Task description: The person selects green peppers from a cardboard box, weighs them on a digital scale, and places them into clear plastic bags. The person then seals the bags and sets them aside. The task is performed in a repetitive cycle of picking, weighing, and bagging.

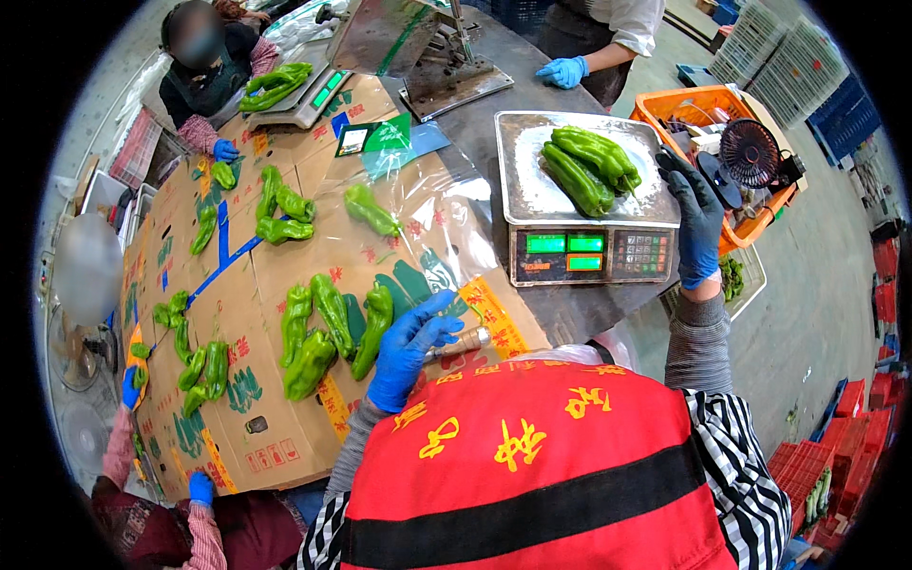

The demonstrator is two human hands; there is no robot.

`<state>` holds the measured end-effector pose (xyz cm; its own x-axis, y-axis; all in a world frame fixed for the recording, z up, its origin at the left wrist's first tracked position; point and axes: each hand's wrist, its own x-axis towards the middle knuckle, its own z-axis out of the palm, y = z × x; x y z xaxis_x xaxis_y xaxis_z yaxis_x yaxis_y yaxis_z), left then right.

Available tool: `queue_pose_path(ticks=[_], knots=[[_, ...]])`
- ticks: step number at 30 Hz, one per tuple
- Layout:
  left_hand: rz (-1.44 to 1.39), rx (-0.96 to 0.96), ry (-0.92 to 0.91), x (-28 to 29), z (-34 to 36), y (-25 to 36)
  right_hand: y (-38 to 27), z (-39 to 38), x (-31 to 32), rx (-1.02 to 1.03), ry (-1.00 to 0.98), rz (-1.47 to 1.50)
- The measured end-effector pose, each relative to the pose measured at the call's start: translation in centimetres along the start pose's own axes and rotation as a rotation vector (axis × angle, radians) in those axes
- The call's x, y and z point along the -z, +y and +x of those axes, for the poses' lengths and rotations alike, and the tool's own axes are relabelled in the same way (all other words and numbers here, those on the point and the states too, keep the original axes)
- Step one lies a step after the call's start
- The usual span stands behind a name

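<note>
At a packing table lined with flattened cardboard, a worker in blue gloves stands between a scale and loose green peppers. Left hand: its fingers rest half-curled, grasping nothing, on the near edge of a clear plastic bag spread over the cardboard; a short brown-handled tool lies just under the palm, and whether the hand grips it cannot be told. Just left of those fingers lies a group of four peppers, long axes running away from the worker, near but not touching the glove. One single pepper sits farther off, beyond the fingers, on the bag. Right hand: fingers extended and released, raised beside the right rim of the scale, close to it but apparently clear. Three or four peppers on the scale lie just left of that hand, long axes slanting from far left to near right. The right hand is plainly nearer the weighed peppers, the left nearer the group on the cardboard. Beyond, an orange crate holds a small fan; co-workers' gloved hands work around the table.
</note>
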<state>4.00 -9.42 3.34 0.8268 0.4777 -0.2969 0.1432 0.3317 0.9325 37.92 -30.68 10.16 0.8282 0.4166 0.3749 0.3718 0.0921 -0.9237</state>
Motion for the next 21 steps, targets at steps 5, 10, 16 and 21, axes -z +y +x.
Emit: queue_pose_path(ticks=[5, 10, 16, 21], knots=[[0.031, -0.022, -0.011, 0.3, -0.3, -0.2, -1.0, -0.4, -1.5, 0.016, -0.017, 0.050], [0.135, -0.079, -0.024, 1.3, -0.9, -1.9, -1.6, -1.0, -2.8, 0.074, -0.103, -0.064], [0.507, -0.422, 0.328, 8.8, -0.9, -1.9, -1.0, -5.1, -6.4, 0.014, -0.388, -0.103], [0.901, -0.399, 0.999, 23.8, -6.5, -2.5, -0.6, -5.7, -9.5, -0.063, -0.608, -0.003]])
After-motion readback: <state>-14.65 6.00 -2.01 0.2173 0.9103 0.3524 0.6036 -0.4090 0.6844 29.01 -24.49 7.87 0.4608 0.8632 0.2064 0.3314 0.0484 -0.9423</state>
